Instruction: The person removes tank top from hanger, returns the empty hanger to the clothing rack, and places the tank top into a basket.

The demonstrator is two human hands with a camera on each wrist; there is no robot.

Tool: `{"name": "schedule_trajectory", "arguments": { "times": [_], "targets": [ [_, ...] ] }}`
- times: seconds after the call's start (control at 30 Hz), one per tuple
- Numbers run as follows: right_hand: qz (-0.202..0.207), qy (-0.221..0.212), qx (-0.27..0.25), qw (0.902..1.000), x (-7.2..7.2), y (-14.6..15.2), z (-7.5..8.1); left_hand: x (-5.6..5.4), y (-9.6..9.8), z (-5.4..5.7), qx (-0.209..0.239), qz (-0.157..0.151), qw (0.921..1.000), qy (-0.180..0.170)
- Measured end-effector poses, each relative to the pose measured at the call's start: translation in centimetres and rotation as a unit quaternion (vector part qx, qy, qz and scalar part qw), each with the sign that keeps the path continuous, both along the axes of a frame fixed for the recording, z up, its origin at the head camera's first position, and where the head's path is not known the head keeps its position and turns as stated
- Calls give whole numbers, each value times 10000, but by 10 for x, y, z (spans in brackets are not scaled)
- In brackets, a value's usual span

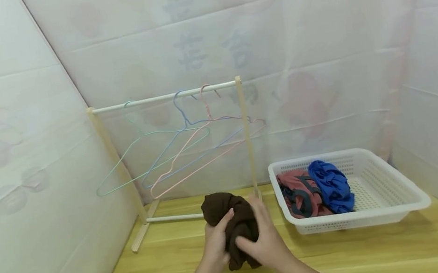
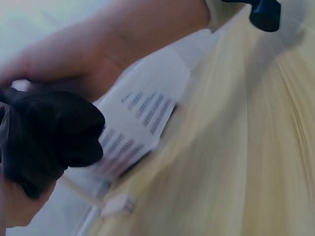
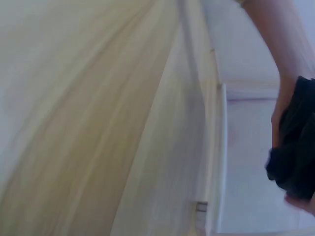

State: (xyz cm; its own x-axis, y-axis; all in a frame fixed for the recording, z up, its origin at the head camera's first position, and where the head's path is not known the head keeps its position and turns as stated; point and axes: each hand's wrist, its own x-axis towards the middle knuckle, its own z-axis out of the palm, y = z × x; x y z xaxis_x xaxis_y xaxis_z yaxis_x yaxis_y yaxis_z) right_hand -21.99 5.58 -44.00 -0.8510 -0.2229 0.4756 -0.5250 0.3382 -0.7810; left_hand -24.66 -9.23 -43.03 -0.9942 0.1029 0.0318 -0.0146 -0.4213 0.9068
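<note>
A bundled dark brown cloth garment is held up between both hands in the head view, over the front of the wooden table. My left hand grips its left side, thumb lying across the front. On the other side my right hand holds it with the thumb in front and the fingers behind. The wrist views show the same dark bundle raised over the tabletop, where it looks nearly black. Its folds hide what kind of garment it is.
Behind the hands stands a wooden rack with green, blue and pink wire hangers on its white rail. To the right, a white plastic basket holds a red-and-grey garment and a blue one. Pale fabric walls enclose the table.
</note>
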Motion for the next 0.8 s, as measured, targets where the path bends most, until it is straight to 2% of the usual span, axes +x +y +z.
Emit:
{"name": "schedule_trajectory", "arguments": {
  "times": [0.03, 0.07, 0.13, 0.2, 0.3, 0.43, 0.53, 0.63, 0.7, 0.73, 0.8],
  "targets": [
    [-193, 609, 493, 9967, 2, 2, 0, 0, 3, 2, -91, -22, 10000, -19],
    [-265, 1231, 967, 9873, 3, 5, 0, 0, 6, 4, -213, -115, 9997, -70],
    [-347, 2258, 1804, 9567, 2, 12, -1, -1, 12, 6, -424, -386, 9983, -125],
    [-539, 2871, 2385, 9261, -2, 22, -4, -1, 16, 7, -624, -797, 9948, -117],
    [-722, 3568, 2748, 8899, -6, 37, -8, 0, 22, 7, -1096, -1395, 9841, -54],
    [-662, 4310, 2520, 8639, -8, 56, -5, 2, 29, 14, -1558, -1912, 9687, 297],
    [-754, 4906, 2087, 8427, -12, 75, 3, 4, 40, 22, -1389, -2329, 9605, 621],
    [-1020, 5333, 1776, 8207, -16, 96, 11, 5, 57, 28, -1084, -2729, 9517, 898],
    [-1184, 5413, 1661, 8157, -18, 108, 18, 6, 68, 31, -1044, -2752, 9487, 1155],
    [-1298, 5387, 1634, 8162, -19, 115, 22, 6, 74, 31, -1097, -2674, 9487, 1282],
    [-1585, 5246, 1545, 8220, -22, 131, 31, 6, 83, 30, -1522, -2405, 9456, 1575]
  ]
}}
